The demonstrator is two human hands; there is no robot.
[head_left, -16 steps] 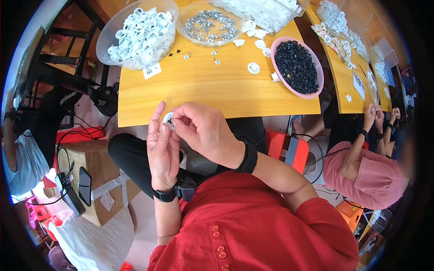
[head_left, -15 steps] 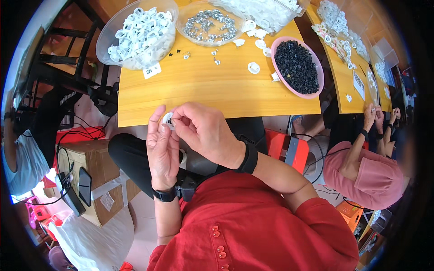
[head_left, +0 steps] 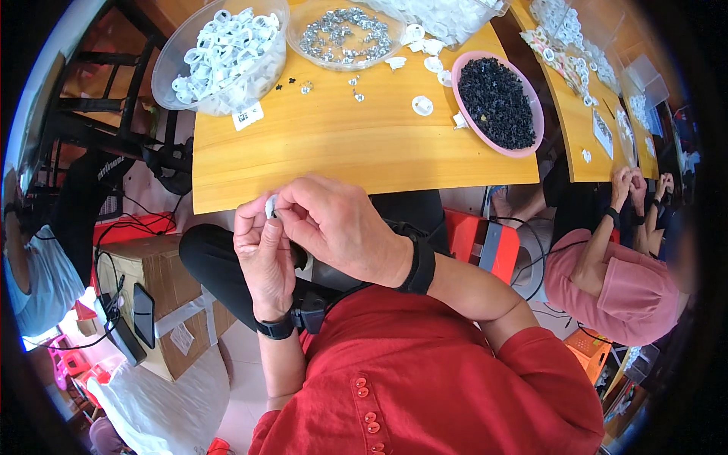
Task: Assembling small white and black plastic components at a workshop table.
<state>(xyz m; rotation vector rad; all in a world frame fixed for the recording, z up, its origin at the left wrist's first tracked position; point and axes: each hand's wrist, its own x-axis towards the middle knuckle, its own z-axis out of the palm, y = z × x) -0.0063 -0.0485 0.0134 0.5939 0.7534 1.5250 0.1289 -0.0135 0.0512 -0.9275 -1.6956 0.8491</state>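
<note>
Between the fingertips of my left hand point(head_left: 262, 254) is a small white round plastic part point(head_left: 271, 205), seen nearly edge-on. My right hand point(head_left: 326, 220) pinches at its right side, where a tiny dark bit shows; the fingers mostly hide what they grip. Both hands are just off the near edge of the wooden table point(head_left: 341, 167). On it stand a clear tub of white plastic parts point(head_left: 220, 72), a clear round dish of small shiny metal pieces point(head_left: 345, 38) and a pink bowl point(head_left: 538, 114) heaped with small black pieces point(head_left: 497, 106).
Loose white parts point(head_left: 422, 105) and a few metal bits point(head_left: 358, 96) lie on the table. A large clear container point(head_left: 447, 19) stands at the back. To the right, a person in pink point(head_left: 607, 288) works at another table. A cardboard box point(head_left: 148, 265) stands at left.
The white part has turned from facing me to nearly edge-on. My left fingers have closed further around it, and my right hand has shifted slightly left.
</note>
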